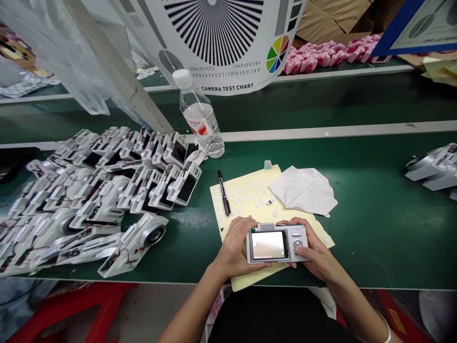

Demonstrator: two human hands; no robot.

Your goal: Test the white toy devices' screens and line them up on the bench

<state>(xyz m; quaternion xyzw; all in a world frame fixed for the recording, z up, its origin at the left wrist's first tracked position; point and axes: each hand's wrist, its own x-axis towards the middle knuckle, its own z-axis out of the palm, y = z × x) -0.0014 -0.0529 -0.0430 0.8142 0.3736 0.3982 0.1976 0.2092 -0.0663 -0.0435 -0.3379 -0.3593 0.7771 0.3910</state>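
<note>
Between my two hands I hold a white digital camera [276,243], its lit screen facing me. My left hand [233,250] grips the camera's left end, fingers at the top and thumb below. My right hand [316,250] wraps the right end, with the thumb on the round button pad. Under the camera lies a yellow sheet [246,281] dotted with small white stickers. A black marker pen [224,193] rests on the sheet's left part, and a folded white cloth [303,190] overlaps its right side.
Many white camera bodies [107,195] with loose wires crowd the green bench [371,228] at left. More white camera parts [435,166] sit at the far right. A water bottle [203,116] stands behind, below a hanging camera test chart [228,76]. Pink items [321,55] line the rear shelf.
</note>
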